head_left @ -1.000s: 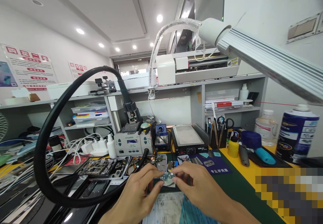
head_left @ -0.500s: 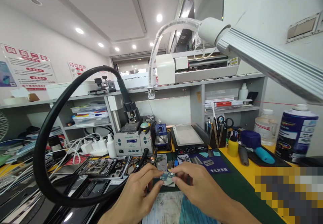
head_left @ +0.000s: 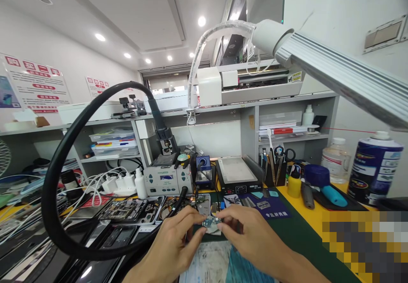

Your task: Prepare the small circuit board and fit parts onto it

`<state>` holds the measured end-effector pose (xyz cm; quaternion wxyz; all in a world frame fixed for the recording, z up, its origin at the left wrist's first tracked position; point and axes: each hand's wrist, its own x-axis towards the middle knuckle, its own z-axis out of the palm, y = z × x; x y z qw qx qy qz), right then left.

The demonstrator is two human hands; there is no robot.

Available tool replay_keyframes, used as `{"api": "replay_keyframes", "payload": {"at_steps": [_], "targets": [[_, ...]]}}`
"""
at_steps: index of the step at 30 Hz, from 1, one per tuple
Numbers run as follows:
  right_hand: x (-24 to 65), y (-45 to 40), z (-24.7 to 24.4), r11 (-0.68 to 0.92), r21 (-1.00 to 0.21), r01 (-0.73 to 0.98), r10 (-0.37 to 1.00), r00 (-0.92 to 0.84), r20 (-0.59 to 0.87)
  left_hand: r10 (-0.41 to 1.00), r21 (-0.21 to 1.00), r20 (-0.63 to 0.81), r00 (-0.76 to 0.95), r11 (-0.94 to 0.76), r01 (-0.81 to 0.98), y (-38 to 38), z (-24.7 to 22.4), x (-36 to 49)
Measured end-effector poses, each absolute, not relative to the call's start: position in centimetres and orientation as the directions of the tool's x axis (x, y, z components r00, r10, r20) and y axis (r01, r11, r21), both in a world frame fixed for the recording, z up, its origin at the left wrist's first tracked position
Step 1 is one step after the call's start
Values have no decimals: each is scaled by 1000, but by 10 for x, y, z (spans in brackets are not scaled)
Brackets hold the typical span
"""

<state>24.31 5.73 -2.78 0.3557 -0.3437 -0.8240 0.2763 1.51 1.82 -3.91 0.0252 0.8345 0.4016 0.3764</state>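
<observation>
A small blue-green circuit board (head_left: 211,222) is held up between my two hands at the lower middle of the head view. My left hand (head_left: 178,238) pinches its left end between thumb and fingers. On the opposite end, my right hand (head_left: 244,232) has a similar thumb-and-finger grip. Beneath the board a pale, roundish piece (head_left: 213,231) shows partly; what it is I cannot make out. Nearer to me, under the hands, lies a worn white and teal pad (head_left: 216,259).
Left stand a hot air station (head_left: 167,182) with a looping black hose (head_left: 47,202), and opened phones (head_left: 124,210). Behind the hands is a flat heating plate (head_left: 237,171). Rightward are a yellow bottle (head_left: 293,185) and a spray can (head_left: 374,170). A lamp (head_left: 347,70) hangs overhead.
The camera view has shifted very slightly. Both hands keep their hold on the circuit board, with hardly any visible movement.
</observation>
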Motion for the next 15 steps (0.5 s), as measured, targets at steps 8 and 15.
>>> {"api": "replay_keyframes", "payload": {"at_steps": [8, 15], "targets": [[244, 57, -28, 607, -699, 378, 765, -516, 385, 694, 350, 602, 394, -673, 651, 19, -40, 15], [243, 59, -28, 617, -692, 374, 760, -512, 401, 697, 355, 602, 389, -670, 652, 18, -39, 15]]}}
